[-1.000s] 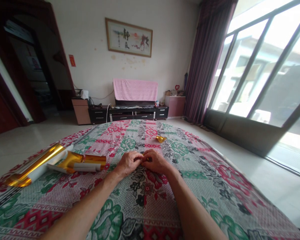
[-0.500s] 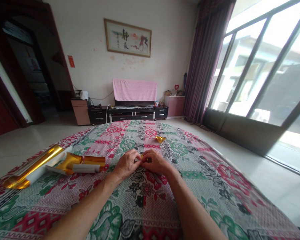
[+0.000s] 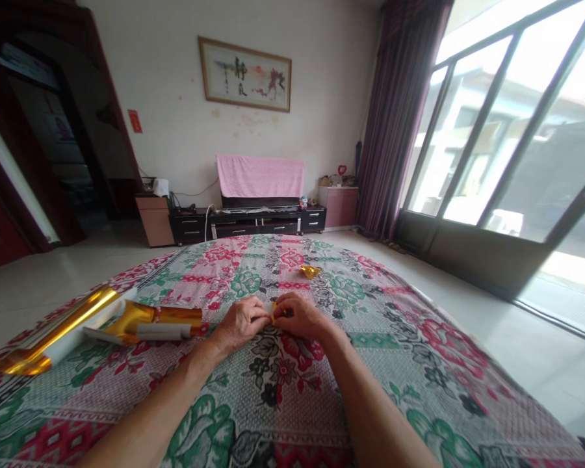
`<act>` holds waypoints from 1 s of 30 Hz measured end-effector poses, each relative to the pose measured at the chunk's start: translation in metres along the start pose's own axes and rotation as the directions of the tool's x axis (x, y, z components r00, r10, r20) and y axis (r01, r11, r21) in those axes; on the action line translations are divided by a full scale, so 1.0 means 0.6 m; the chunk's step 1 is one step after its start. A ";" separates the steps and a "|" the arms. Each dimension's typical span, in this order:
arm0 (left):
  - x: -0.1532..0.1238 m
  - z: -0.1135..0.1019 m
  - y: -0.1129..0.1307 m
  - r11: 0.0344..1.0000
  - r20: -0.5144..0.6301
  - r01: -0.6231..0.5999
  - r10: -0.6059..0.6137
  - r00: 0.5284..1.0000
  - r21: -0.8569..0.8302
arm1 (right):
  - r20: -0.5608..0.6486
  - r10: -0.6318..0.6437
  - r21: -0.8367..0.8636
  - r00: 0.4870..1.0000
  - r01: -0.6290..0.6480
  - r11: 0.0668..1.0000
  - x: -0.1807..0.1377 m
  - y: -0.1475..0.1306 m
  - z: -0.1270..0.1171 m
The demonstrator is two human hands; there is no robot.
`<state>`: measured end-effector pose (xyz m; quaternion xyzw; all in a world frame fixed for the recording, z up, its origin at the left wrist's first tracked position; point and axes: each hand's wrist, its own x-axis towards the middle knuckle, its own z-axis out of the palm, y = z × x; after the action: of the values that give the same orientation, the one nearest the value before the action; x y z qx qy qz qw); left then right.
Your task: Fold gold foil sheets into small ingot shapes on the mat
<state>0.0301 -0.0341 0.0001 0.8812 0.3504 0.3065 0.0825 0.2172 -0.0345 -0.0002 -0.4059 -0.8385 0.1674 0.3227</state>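
Gold foil (image 3: 273, 307), small and partly hidden, is pinched by my left hand (image 3: 244, 321) and right hand (image 3: 299, 316), close together over the cloth (image 3: 292, 416); a folded piece (image 3: 311, 272) lies beyond, curled sheets (image 3: 131, 320) to my left.

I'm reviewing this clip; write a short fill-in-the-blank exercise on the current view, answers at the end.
1. Of the left hand and right hand, ____ pinch the small gold-and-white piece.
2. Beyond the hands, a shiny crumpled piece on the flowered tablecloth is coloured ____.
3. The rolled sheets lie on the person's ____ side.
4. The cloth draped beyond the table is coloured ____.

Missing words: both; gold; left; pink.
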 end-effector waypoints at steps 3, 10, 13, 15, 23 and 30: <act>0.001 -0.001 0.000 1.000 0.015 0.000 0.000 1.000 -0.009 | 0.004 0.002 -0.005 1.000 -0.002 1.000 -0.001 0.002 0.001; 0.003 0.001 -0.004 0.999 0.025 -0.020 0.020 0.999 -0.034 | -0.004 0.004 -0.020 1.000 -0.004 1.000 -0.002 0.003 0.000; 0.004 0.001 -0.005 0.999 0.029 -0.029 0.030 0.999 -0.040 | -0.001 -0.004 -0.017 1.000 0.004 1.000 -0.002 0.005 0.001; 0.004 0.001 -0.005 0.999 0.027 -0.031 0.032 0.999 -0.040 | 0.001 -0.002 -0.013 1.000 0.002 1.000 -0.002 0.006 0.002; 0.004 0.003 0.003 1.000 0.004 0.012 -0.012 1.000 -0.022 | 0.008 -0.010 -0.006 1.000 0.010 1.000 0.000 0.005 0.003; 0.004 0.007 0.003 1.000 -0.010 0.016 -0.016 1.000 -0.026 | 0.004 -0.001 -0.008 1.000 0.001 1.000 0.001 0.004 0.003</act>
<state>0.0347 -0.0333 -0.0013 0.8757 0.3539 0.3146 0.0946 0.2171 -0.0329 -0.0024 -0.4063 -0.8401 0.1647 0.3196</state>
